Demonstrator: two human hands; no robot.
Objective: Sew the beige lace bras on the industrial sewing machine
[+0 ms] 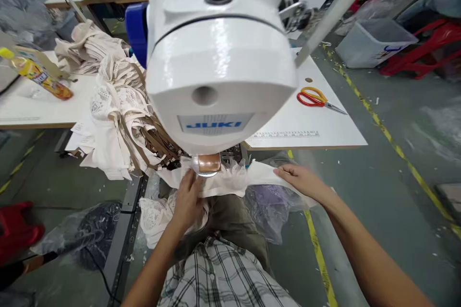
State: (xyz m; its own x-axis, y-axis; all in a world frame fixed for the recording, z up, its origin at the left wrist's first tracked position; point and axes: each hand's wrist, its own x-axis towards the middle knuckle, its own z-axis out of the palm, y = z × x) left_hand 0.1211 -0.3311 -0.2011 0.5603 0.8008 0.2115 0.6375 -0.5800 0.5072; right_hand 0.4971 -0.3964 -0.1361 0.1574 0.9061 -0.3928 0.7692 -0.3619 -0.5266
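A white JUKI sewing machine [221, 72] fills the upper middle. Below its head a cream bra piece [226, 183] is stretched sideways, its middle near the copper-coloured plate [209, 163]; the needle is hidden from me. My left hand [189, 201] is closed on the piece just left of that plate, its fingertips partly out of sight. My right hand [297, 180] pinches the white band at the piece's right end, thumb and fingers together. More cream lace fabric [156, 216] hangs beneath my left hand, over the lap.
Left of the machine lie heaped cream lace pieces [118, 105] with brown straps. A drink bottle [39, 74] leans on the left table. Red-and-yellow-handled scissors [319, 100] and a printed ruler [284, 135] are on the right tabletop. A clear plastic bag [270, 211] hangs under my right hand.
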